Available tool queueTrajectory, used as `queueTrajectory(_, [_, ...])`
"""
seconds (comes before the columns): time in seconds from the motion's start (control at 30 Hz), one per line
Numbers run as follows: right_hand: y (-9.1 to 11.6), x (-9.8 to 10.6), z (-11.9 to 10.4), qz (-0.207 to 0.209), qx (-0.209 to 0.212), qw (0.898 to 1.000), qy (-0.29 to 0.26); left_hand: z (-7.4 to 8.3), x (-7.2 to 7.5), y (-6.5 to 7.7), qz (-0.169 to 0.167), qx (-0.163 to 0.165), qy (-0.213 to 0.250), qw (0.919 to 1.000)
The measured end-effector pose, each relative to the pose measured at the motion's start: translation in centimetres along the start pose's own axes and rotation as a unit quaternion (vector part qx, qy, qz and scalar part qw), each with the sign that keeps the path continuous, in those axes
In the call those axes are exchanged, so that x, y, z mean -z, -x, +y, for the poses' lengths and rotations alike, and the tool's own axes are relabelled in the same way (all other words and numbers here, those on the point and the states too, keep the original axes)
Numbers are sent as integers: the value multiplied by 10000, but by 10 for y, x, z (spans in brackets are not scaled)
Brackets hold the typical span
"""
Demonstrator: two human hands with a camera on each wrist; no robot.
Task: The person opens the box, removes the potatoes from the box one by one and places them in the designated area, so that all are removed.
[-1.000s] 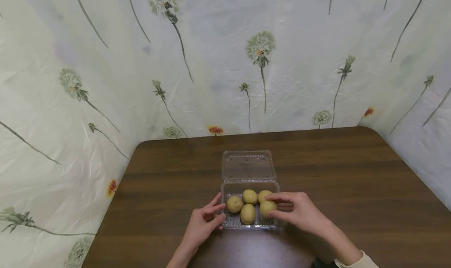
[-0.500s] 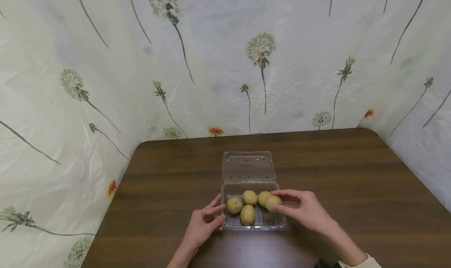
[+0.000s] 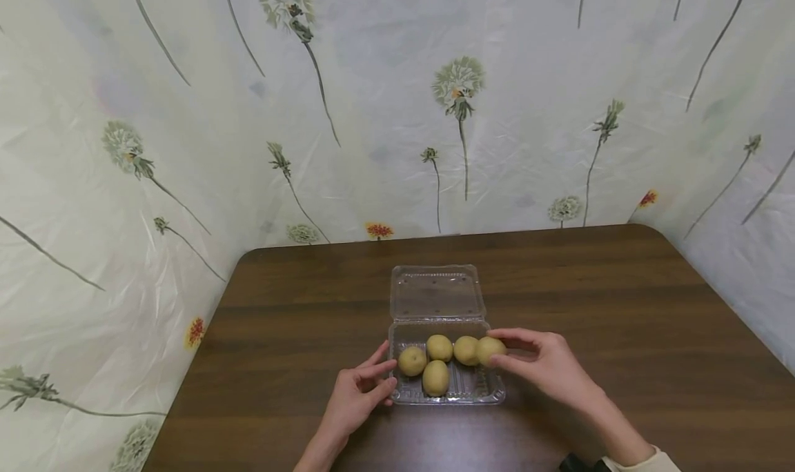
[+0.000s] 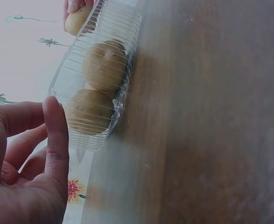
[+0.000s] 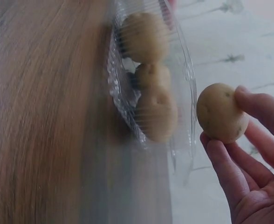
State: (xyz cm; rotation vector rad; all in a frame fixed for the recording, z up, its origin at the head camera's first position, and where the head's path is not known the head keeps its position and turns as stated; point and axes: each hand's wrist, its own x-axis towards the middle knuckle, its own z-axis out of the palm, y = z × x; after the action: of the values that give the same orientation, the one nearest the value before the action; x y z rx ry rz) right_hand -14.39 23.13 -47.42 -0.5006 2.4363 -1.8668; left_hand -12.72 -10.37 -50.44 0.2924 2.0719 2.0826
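A clear plastic clamshell box stands on the table with its lid folded back. Several round yellow potatoes lie inside, among them a left one, a front one and a back one. My right hand pinches another potato between thumb and fingertips, lifted above the box's right rim, as the right wrist view shows. At the box's left side, my left hand rests its fairly straight fingers against the wall, thumb near the front corner.
Brown wood-grain table with rounded far corners. A pale curtain printed with dandelions hangs behind it and along both sides. A dark band and light sleeve show at my right wrist.
My right hand has moved right and slightly away from me with the pinched potato, from inside the box to over its right rim. The left hand has stayed at the box's side.
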Motion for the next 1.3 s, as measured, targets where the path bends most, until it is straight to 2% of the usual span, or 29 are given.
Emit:
queueTrajectory(0.33, [0,10,0,307,-134,9988,347,0,0,0,-8,9,13,10000])
queueTrajectory(0.7, [1,22,11,638,-142,9952,725,-1,0,0,-1,32,40,10000])
queueTrajectory(1.0, [2,31,16,777,-180,9927,909,-1,1,-1,-41,-44,-19,10000])
queueTrajectory(1.3, [3,33,22,1038,-208,9898,956,-3,2,-2,5,25,-152,9999])
